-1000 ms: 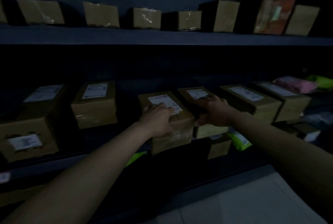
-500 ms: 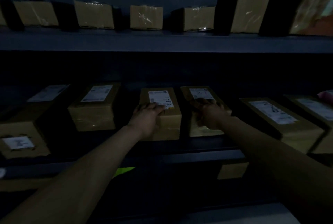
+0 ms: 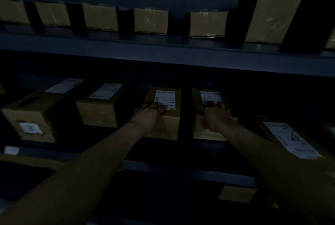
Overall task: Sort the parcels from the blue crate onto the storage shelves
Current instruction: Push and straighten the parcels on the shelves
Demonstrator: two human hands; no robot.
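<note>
- we look into a very dim storeroom, facing dark shelving: the upper shelf (image 3: 163,52) crosses the whole view and the middle shelf (image 3: 181,168) lies below it.
- on the middle shelf, near the centre, two brown cardboard parcels sit side by side with a narrow dark gap between them, each with a white label on top.
- the left hand (image 3: 151,114) grips the left parcel (image 3: 169,127); its fingers curl over the front top edge and the fingertips reach the near end of the label (image 3: 165,98).
- the right hand (image 3: 215,116) holds the right parcel (image 3: 208,135) the same way, fingers hooked over the front top edge and touching its label (image 3: 211,96).
- both bare forearms stretch in from the bottom corners of the view.
- left of the held pair stands another labelled box (image 3: 97,112), and further left a larger box (image 3: 30,116) with a small label on its front face.
- to the right, a box with a long label (image 3: 293,141) lies at an angle.
- we count a row of plain brown boxes on the upper shelf, with a taller box (image 3: 272,18) at the right end.
- under the middle shelf a small tan box (image 3: 237,193) shows in the dark; we cannot tell what else is there.
</note>
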